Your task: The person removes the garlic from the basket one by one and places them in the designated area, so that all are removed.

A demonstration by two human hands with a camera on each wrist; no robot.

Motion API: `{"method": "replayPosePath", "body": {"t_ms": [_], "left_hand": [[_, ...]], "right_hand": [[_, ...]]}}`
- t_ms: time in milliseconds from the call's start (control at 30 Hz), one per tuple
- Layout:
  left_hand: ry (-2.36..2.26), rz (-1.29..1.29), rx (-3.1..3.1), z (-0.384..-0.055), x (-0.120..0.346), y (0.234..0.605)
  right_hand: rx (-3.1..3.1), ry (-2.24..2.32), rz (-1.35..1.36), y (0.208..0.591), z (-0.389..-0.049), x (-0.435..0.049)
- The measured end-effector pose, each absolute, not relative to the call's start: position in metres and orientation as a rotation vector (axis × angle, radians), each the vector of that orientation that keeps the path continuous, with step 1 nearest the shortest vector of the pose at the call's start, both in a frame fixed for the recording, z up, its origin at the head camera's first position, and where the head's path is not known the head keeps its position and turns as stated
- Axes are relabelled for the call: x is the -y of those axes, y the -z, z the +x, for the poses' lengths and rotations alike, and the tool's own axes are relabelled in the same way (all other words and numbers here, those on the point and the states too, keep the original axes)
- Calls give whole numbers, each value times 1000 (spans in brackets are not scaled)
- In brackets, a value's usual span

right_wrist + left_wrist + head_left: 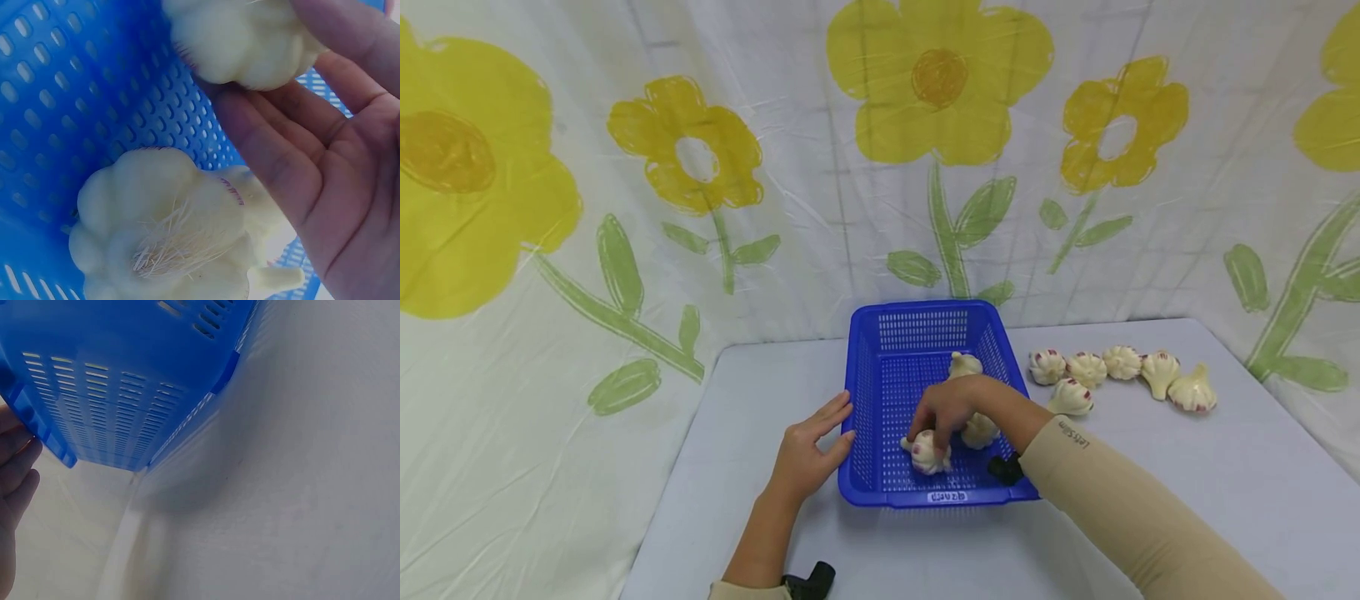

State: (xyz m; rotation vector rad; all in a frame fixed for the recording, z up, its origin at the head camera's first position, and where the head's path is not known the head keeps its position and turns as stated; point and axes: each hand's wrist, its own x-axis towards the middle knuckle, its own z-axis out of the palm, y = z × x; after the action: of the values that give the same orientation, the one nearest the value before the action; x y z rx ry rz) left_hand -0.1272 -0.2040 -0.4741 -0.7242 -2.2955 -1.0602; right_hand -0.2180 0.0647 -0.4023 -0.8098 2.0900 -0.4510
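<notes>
A blue plastic basket with slotted sides sits on the table. My right hand reaches down into it and grips a garlic bulb near the front left of its floor. In the right wrist view, thumb and fingers close round this held bulb. Beside the hand lies a second garlic bulb, its root tuft facing the camera in that view. Farther back in the basket, another bulb is partly behind my wrist. My left hand rests against the basket's left rim with fingers extended.
To the basket's right, several garlic bulbs form a loose row on the white table, with one more bulb nearer the basket, partly behind my right arm. A flower-printed curtain hangs behind the table.
</notes>
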Motion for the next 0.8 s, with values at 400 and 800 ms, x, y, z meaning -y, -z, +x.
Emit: {"method": "replayPosePath", "body": {"t_ms": [400, 800], "left_hand": [[1068, -696, 2359, -125, 203, 469], [1080, -720, 2309, -126, 204, 472]], "right_hand": [[-2154, 745, -874, 391, -221, -77], [-2345, 1015, -940, 376, -224, -104]]}}
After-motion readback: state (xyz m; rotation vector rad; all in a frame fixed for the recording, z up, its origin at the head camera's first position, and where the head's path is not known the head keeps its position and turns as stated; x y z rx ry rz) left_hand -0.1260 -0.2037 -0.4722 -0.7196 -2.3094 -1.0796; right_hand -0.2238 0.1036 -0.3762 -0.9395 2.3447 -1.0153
